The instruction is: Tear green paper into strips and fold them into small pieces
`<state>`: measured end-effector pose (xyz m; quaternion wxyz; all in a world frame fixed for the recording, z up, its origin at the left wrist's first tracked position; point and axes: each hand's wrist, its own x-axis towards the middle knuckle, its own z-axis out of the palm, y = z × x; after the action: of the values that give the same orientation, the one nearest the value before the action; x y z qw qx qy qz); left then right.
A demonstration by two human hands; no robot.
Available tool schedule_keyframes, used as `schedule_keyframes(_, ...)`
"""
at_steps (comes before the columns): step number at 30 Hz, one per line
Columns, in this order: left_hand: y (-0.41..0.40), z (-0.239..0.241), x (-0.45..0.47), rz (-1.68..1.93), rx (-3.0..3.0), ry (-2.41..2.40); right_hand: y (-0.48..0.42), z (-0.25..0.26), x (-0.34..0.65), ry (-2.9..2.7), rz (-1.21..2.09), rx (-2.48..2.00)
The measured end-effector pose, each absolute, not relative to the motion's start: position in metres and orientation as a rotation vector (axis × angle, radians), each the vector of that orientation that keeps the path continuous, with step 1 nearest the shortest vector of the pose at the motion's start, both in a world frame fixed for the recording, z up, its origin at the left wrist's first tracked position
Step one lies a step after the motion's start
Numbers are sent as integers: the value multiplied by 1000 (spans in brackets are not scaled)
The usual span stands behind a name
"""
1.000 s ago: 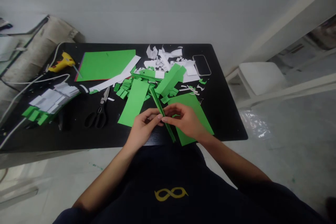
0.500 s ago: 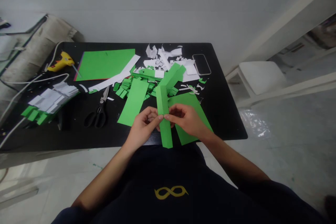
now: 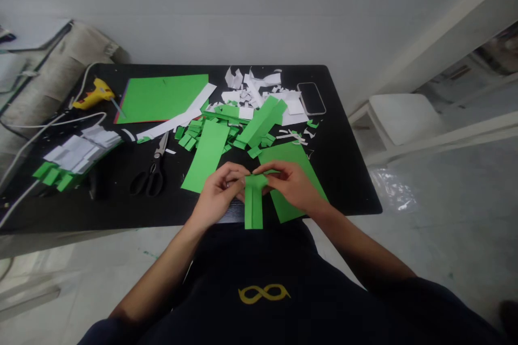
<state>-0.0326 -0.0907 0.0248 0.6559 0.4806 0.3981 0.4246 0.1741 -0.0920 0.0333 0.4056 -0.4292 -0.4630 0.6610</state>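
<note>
1. As I look on, a creased green paper strip (image 3: 254,209) sits between two hands, at the front edge of the black table (image 3: 202,211).
2. The left hand (image 3: 218,190) pinches its far end on one side; the right hand (image 3: 292,184) pinches the other side. Some fingers hide behind it.
3. From the fingertips, the strip's long way runs straight back toward the person's tummy.
4. Both hands are about equally near. A flat green sheet (image 3: 292,211) lies under the right one.
</note>
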Motion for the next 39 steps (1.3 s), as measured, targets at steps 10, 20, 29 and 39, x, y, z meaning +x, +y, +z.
schedule_keyframes(10,-93,19,-31,1095,1159,1029,-100,39,174,-1140,1588,-1126)
schedule_keyframes(20,-100,27,-31,1127,1206,995,-97,27,175,-1230,1535,-1220)
schedule_keyframes(29,-95,26,-33,944,1288,1063,-102,34,173,-1363,1407,-1224)
schedule_keyframes(39,-99,29,-38,1113,1189,1107,-102,39,185,-1256,1382,-1234)
